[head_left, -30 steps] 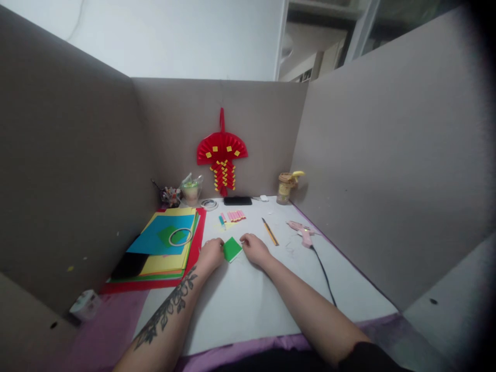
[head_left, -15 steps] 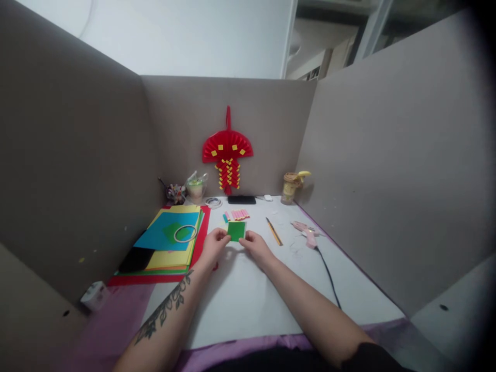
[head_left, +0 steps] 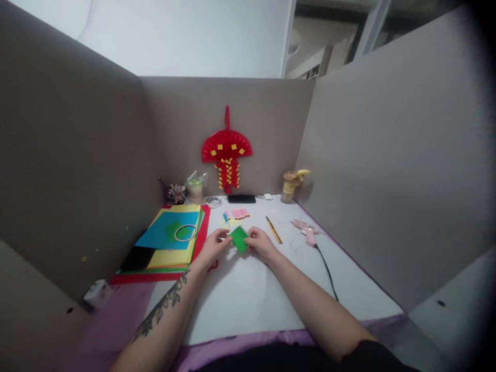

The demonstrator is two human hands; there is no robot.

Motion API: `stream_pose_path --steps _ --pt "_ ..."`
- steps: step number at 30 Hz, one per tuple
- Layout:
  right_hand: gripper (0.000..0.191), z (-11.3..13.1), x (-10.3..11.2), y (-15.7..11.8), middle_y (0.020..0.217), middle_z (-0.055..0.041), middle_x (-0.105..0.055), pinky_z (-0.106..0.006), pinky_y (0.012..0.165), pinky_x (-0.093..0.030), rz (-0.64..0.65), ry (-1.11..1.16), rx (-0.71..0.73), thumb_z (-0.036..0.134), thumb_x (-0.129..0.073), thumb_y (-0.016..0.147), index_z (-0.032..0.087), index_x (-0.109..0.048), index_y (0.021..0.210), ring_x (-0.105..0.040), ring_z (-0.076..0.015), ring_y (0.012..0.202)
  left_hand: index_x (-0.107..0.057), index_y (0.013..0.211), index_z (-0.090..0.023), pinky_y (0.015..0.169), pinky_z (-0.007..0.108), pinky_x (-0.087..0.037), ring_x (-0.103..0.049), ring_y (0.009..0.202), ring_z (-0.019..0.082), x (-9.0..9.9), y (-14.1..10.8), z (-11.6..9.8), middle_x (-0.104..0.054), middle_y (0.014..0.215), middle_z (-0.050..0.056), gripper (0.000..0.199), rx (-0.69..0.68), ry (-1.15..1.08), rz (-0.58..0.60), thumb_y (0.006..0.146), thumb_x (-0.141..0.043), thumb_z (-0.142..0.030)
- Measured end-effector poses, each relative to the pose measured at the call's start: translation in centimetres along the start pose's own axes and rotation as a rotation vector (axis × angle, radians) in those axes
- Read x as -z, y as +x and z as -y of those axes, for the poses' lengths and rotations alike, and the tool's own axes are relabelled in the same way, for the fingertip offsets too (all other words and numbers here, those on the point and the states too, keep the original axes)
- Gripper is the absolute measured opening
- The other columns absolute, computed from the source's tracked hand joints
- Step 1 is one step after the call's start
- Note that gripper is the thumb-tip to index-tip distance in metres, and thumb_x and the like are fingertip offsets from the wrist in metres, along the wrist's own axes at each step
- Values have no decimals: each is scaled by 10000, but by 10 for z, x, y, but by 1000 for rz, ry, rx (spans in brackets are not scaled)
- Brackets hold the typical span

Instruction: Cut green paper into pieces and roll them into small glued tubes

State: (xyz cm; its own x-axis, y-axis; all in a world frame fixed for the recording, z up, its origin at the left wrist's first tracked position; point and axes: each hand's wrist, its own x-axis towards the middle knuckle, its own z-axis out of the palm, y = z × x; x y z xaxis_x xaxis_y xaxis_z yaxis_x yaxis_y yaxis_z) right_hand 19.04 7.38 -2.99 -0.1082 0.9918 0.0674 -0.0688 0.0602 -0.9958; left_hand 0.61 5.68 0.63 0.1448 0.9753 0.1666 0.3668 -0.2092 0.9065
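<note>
Here, the left hand (head_left: pixel 215 245) and the right hand (head_left: pixel 262 244) are pinching opposite corners of a thin green paper square (head_left: pixel 239 239), which they are holding diamond-wise over the smooth white desk (head_left: pixel 248 305). Beyond it, short pink pieces (head_left: pixel 241 213) are lying in a tidy row, and a pleated red fan-shaped ornament (head_left: pixel 227 145) is hanging on the flat grey panel (head_left: pixel 178 119).

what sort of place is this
Probably a papercraft workspace: a stack of coloured sheets on the left, a pink glue gun on the right, and a pleated red ornament on the grey partition behind.
</note>
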Motion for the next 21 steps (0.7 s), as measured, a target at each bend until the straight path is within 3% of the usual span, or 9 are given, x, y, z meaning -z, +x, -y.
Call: stream_pose_path --steps 4,9,13,17,20,21 --pt "157 6 -3 -4 609 58 -491 -213 535 -371 -33 -148 145 214 -562 594 185 -471 718 -475 -106 554 -641 780 -140 547 235 -410 -564 623 153 -5 -2 1 -633 688 16 218 6 93 102 716 -550 -327" --pt "58 24 -3 -16 986 -60 -568 -278 755 -418 -75 -343 440 167 -563 641 183 -523 680 -531 -190 943 -639 780 -180 660 244 -438 -579 704 149 -1 -4 1 -651 742 7 123 -211 243 -106 716 -536 -196" --pt "143 31 -6 -25 1072 -81 -542 -304 826 -408 -63 -424 601 142 -578 668 199 -572 798 -506 -200 1025 -637 827 -203 760 271 -456 -600 826 158 0 -8 1 -673 870 25 166 -355 245 -169 756 -497 -149" --pt "53 25 -6 -20 916 -54 -594 -304 781 -421 -32 -350 494 191 -562 703 189 -577 754 -550 -186 880 -637 834 -205 762 272 -451 -598 826 163 5 -7 -4 -669 857 37 149 -401 368 -86 782 -500 -175" --pt "70 19 -2 -11 686 7 -563 -270 651 -415 -89 -211 320 223 -554 694 179 -554 748 -525 -147 670 -648 795 -215 757 287 -426 -581 812 187 34 -2 -8 -657 812 47 164 -374 671 -38 813 -490 -255" --pt "79 16 0 -8 644 21 -543 -261 621 -405 -95 -188 277 225 -554 683 174 -548 743 -506 -137 631 -649 800 -216 755 291 -419 -576 822 198 48 -1 -7 -655 819 54 176 -312 754 -99 815 -482 -268"
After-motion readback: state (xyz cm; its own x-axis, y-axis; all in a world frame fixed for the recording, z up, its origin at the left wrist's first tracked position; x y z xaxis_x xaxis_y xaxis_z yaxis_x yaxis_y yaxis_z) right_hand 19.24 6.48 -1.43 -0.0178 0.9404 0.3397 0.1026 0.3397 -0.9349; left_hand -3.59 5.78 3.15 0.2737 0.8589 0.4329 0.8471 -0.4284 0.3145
